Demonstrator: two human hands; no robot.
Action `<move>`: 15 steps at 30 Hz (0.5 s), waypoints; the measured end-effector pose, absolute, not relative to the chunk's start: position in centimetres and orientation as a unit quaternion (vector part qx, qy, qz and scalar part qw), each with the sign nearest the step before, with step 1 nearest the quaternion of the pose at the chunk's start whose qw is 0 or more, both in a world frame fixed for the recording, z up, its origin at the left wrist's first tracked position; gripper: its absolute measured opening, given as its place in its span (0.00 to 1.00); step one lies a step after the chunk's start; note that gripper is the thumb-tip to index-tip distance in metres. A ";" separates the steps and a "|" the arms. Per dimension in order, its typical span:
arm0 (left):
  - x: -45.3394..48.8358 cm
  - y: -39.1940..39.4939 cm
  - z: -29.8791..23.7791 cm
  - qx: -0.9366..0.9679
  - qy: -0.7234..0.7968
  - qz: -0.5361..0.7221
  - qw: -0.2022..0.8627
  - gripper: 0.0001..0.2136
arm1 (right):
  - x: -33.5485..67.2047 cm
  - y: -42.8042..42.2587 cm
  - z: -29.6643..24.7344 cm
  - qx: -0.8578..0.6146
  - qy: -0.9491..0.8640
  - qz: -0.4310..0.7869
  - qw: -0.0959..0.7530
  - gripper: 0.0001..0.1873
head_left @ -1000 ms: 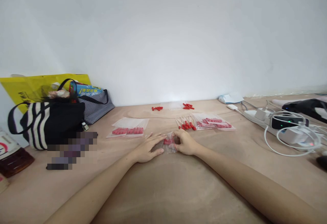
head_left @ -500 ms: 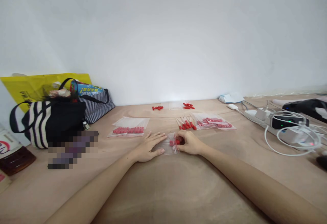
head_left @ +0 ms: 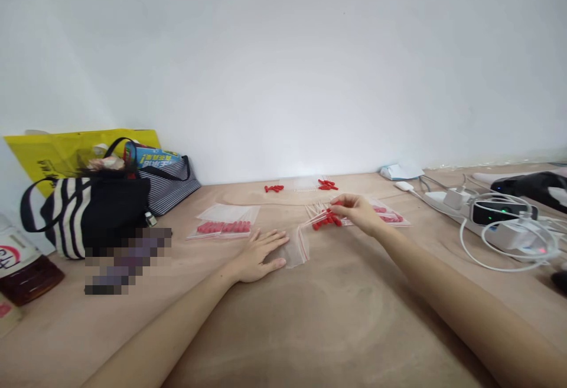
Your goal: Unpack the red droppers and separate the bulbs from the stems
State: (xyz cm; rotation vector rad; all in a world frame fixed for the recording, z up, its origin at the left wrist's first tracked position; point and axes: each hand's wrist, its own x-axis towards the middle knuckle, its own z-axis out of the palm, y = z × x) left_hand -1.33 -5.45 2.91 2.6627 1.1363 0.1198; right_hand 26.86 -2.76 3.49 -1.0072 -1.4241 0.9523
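Note:
My left hand [head_left: 262, 258] lies flat on the table with its fingers spread. Its fingertips and thumb rest on a small clear zip bag [head_left: 295, 250], whose mouth faces right and has a red line. Raised beyond the bag, my right hand [head_left: 358, 212] pinches thin pale sticks with red heads [head_left: 319, 218], their pale ends pointing left toward the bag. How many it holds I cannot make out. Just under those fingers lies a loose pile of similar red-headed sticks [head_left: 330, 220], partly overlapped by the held ones.
Filled zip bags [head_left: 222, 227] lie to the left, and others [head_left: 390, 214] lie behind my right hand. Two more red-headed groups [head_left: 274, 188] [head_left: 328, 185] sit near the wall. A power strip with white cables [head_left: 509, 231] is at right; a black striped bag [head_left: 97, 211] stands at left.
My right hand has moved from the zip bag's mouth up and right to the pile, with red-headed sticks in its fingers. The red heads at the bag's mouth are gone. My left hand stayed put.

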 end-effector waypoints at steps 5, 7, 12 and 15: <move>-1.3 -5.5 2.9 0.912 0.391 0.042 0.119 0.24 | 28.5 -1.4 2.8 -0.481 -0.542 0.158 0.671 0.14; -1.3 -5.5 2.9 0.911 0.393 0.043 0.119 0.24 | 28.4 -1.3 1.8 -0.503 -0.568 0.052 0.649 0.11; -1.2 -5.6 3.0 0.910 0.395 0.042 0.119 0.24 | 27.4 -1.4 -0.6 -0.465 -0.703 -0.101 0.529 0.10; -1.3 -5.6 3.0 0.910 0.396 0.040 0.118 0.24 | 26.9 -1.1 -1.2 -0.463 -0.734 -0.150 0.473 0.13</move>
